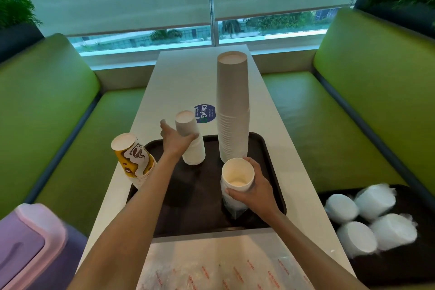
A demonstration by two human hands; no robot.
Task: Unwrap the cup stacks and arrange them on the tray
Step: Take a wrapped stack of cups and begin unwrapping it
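Dark rectangular plastic tray (200, 195): on white desk (179, 73), near end. On it: tall white paper-cup stack (233, 106), rear right; short white paper-cup stack (191, 146), left of it; yellow printed cup stack (134, 160), left edge; plastic-wrapped cup stack (237, 176), front right.

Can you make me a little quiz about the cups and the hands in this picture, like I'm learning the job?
1. True or false: the partly wrapped cup stack in the right hand has its open end facing up.
2. What does the left hand grip? A) the short white cup stack B) the yellow printed stack C) the purple bin
3. How many wrapped bundles lie on the second tray on the green bench?
Key: 1 true; 2 A; 3 four.
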